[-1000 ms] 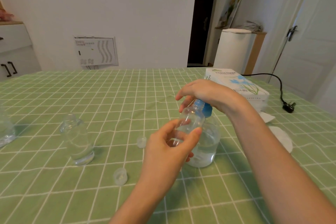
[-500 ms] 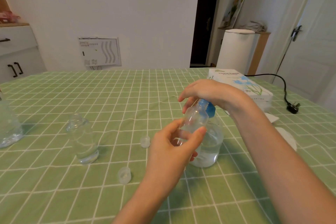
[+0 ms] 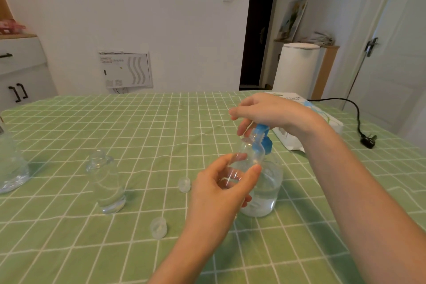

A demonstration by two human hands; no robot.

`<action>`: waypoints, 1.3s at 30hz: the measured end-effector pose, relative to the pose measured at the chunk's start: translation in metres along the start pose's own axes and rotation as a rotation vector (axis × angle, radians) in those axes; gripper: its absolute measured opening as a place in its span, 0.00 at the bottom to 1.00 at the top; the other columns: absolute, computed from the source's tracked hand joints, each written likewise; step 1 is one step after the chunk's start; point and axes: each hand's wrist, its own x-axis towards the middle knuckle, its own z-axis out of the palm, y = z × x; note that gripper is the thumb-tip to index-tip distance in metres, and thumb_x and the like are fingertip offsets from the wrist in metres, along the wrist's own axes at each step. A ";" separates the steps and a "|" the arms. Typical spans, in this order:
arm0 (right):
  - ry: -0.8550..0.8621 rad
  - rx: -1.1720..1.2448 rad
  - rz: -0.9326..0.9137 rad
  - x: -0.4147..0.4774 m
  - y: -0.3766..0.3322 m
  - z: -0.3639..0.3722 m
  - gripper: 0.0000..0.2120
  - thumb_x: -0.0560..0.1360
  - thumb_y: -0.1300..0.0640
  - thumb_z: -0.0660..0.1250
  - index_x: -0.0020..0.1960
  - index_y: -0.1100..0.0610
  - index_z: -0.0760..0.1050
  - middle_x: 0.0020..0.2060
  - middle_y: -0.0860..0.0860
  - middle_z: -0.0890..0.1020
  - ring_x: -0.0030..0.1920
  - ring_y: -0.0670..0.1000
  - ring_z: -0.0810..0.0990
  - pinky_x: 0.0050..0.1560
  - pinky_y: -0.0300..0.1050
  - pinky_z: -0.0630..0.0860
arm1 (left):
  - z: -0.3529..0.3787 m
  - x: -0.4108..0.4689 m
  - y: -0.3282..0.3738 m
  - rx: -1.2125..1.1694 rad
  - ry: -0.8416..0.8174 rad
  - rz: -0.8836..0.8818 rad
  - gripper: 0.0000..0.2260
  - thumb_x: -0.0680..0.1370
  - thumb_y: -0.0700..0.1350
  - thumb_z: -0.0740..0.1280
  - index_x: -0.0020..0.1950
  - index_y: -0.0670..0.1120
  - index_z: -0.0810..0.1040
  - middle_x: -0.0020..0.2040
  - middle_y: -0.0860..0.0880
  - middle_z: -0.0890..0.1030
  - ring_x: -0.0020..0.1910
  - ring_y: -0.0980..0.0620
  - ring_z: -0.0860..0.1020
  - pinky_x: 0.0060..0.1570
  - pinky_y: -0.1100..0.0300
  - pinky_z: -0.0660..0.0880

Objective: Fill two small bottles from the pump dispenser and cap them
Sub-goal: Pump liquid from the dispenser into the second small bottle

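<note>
I grip 1 small bottle [image 3: 247,159] in my left hand [image 3: 221,191], tilted so its mouth meets the blue pump [image 3: 262,138] of the dispenser [image 3: 265,191], which holds clear liquid. My right hand [image 3: 269,113] rests curled over the pump head, ready to press. The second bottle [image 3: 106,182] stands uncapped, 2 caps [image 3: 184,184] lying loose between.

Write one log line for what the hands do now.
left hand: holds small bottle at blue pump | right hand: on pump | caps: on table
</note>
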 end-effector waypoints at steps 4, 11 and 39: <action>0.040 0.092 -0.042 -0.002 -0.002 -0.001 0.16 0.79 0.45 0.59 0.52 0.55 0.79 0.38 0.50 0.86 0.50 0.54 0.84 0.61 0.54 0.75 | 0.000 0.000 -0.001 0.002 0.001 0.002 0.16 0.63 0.57 0.72 0.49 0.56 0.80 0.35 0.52 0.82 0.29 0.54 0.79 0.30 0.66 0.75; -0.013 0.059 0.034 0.000 -0.001 0.007 0.19 0.80 0.43 0.55 0.52 0.54 0.78 0.44 0.52 0.85 0.52 0.55 0.81 0.56 0.52 0.74 | 0.000 0.000 -0.002 0.003 0.000 0.009 0.17 0.62 0.57 0.71 0.49 0.56 0.80 0.36 0.50 0.82 0.29 0.53 0.80 0.31 0.64 0.77; -0.064 0.101 0.103 0.005 0.008 0.009 0.12 0.78 0.48 0.59 0.49 0.52 0.79 0.53 0.55 0.82 0.56 0.56 0.79 0.59 0.55 0.74 | 0.000 0.000 -0.002 0.012 -0.007 0.006 0.11 0.68 0.51 0.72 0.50 0.55 0.80 0.35 0.51 0.82 0.29 0.55 0.79 0.30 0.67 0.74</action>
